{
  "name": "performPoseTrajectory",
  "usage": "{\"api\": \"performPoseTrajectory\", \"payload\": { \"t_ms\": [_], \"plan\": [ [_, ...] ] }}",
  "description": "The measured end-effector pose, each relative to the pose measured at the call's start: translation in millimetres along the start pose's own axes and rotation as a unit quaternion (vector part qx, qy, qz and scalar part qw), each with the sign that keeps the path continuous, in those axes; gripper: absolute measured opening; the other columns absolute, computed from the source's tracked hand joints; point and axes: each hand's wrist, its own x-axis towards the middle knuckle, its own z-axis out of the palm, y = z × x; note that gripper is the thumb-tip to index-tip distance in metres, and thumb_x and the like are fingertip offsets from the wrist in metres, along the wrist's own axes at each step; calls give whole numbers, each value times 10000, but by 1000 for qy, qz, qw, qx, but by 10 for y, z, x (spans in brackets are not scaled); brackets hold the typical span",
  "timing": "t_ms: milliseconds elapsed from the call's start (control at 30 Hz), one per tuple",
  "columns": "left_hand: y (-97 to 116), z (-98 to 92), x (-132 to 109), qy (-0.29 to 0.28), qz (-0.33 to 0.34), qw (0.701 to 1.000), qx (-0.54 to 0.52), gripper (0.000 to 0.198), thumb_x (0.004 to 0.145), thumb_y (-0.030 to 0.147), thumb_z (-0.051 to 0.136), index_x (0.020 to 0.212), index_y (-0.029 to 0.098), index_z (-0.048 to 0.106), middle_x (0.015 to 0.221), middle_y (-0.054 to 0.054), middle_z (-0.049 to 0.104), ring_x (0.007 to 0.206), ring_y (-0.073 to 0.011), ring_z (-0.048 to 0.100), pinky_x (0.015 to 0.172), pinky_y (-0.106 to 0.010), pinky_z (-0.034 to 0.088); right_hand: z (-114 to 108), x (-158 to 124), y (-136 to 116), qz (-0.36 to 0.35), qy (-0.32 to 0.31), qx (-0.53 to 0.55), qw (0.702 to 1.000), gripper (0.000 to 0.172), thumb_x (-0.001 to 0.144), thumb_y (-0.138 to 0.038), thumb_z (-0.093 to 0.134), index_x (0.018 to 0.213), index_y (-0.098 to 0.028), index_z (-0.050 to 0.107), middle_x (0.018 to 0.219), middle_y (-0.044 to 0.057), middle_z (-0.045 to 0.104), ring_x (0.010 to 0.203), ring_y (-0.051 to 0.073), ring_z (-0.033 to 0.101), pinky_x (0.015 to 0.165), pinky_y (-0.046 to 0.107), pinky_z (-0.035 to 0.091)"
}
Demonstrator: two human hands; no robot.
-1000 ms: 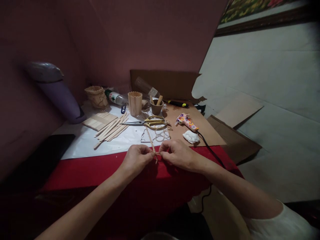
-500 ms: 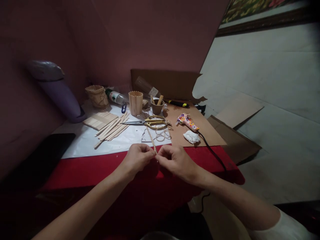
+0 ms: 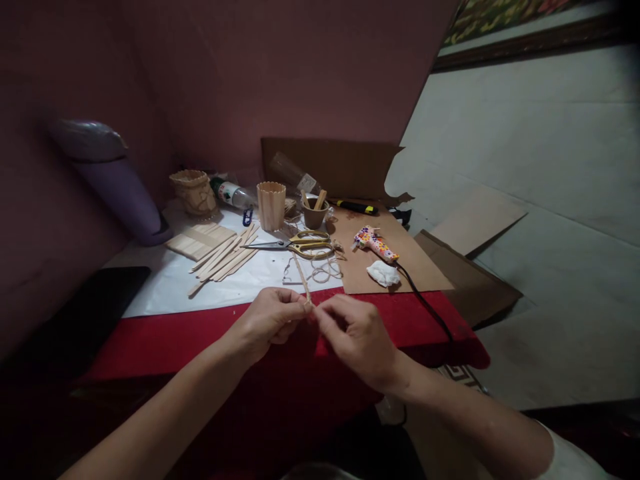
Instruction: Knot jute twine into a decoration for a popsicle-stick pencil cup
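Observation:
Between thumb and forefinger my left hand [image 3: 273, 319] pinches the near end of a braided twine cord [image 3: 303, 277], which runs away from me over the table. My right hand [image 3: 357, 337] is closed at the same cord end, fingertips touching or almost touching the left ones; the strand between them is too small to make out. Just beyond, loose twine [image 3: 325, 268] lies in loops. Gold-handled scissors [image 3: 310, 245] rest above the loops, blades pointing left and slightly apart.
Loose craft sticks [image 3: 225, 261] and a bundled stack [image 3: 200, 241] lie left. Behind stand a stick cup [image 3: 271, 207], a twine-trimmed cup [image 3: 194, 193] and a small pot [image 3: 315, 215]. A flowered glue gun [image 3: 375, 245], white wad [image 3: 383, 273] and utility knife [image 3: 357, 208] lie right on cardboard.
My right hand has turned and shifted slightly right and down, its fingers curling more. My left hand keeps its pinch on the cord, almost in place.

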Motion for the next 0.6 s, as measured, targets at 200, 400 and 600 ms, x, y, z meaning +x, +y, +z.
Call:
{"api": "performPoseTrajectory", "payload": {
  "t_ms": [200, 400, 600],
  "plan": [
    [4, 7, -15, -4, 3, 1000, -1, 261, 652, 328, 686, 611, 155, 494, 363, 96, 308, 331, -12, 176, 352, -179, 67, -53, 259, 42, 229, -156, 275, 921, 283, 862, -398, 451, 816, -150, 582, 472, -39, 490, 357, 72, 382, 363, 192, 288],
    [-28, 7, 7, 46, 13, 995, 88, 200, 638, 312, 649, 620, 155, 527, 374, 94, 344, 325, -26, 212, 345, -179, 122, 50, 331, 89, 284, -219, 282, 890, 215, 786, -281, 568, 628, -139, 534, 477, -42, 497, 350, 30, 382, 336, 146, 261],
    [-122, -44, -18, 105, 148, 940, 290, 137, 695, 243, 560, 646, 138, 633, 551, 2, 575, 486, -87, 451, 459, -195, 315, 34, 349, 98, 334, -262, 297, 855, 187, 779, -242, 561, 635, -154, 483, 419, -75, 441, 299, 19, 312, 302, 145, 187]
  ]
}}
